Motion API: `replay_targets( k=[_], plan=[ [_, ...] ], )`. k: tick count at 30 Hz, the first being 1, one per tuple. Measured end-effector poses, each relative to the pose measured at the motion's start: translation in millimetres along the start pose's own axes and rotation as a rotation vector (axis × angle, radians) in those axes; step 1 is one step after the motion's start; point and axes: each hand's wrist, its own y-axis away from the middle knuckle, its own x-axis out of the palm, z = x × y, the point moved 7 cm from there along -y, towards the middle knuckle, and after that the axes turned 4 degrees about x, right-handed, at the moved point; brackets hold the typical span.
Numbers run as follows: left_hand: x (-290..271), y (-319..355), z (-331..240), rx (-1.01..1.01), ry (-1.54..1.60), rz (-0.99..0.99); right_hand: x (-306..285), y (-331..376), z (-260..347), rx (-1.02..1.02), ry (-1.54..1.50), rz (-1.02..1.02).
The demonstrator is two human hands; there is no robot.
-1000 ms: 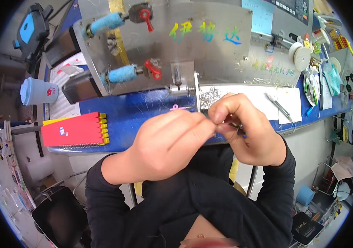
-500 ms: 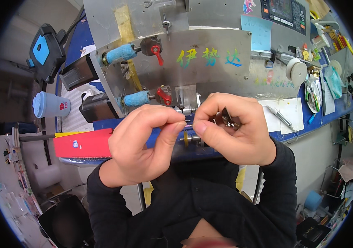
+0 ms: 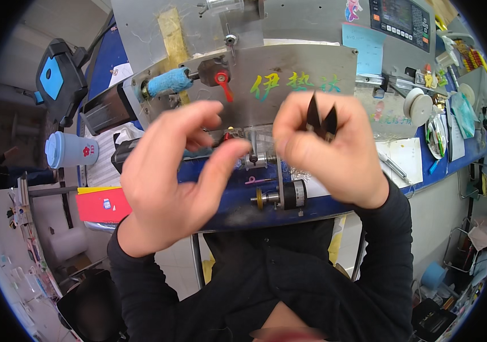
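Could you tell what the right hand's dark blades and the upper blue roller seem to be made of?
Dark blades: probably metal, blackish finish; thin, sharp tips suggest it. Upper blue roller: matte, perhaps fabric or foam, by its rough surface.

Blue table [image 3: 329, 207], machine [image 3: 249, 111], red folder [image 3: 98, 206], paper [image 3: 410, 157]

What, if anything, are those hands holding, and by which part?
The right hand grips a dark two-bladed tool below its pointed tips, the rest hidden; the open left hand shows nothing held.
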Motion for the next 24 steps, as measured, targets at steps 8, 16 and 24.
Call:
replay_targets(
  k=[8,16,24],
  plan=[
    [6,-21,-9,0.275,-0.288,-0.054,-9,-43,6,-0.039,-0.051,-0.082],
    [1,-32,5,0.376,-0.604,-0.072,-4,-62,-2,0.015,-0.093,-0.043],
    [-2,-31,13,0.301,-0.479,-0.032,-3,-70,-13,0.19,-0.184,0.027]
  ],
)
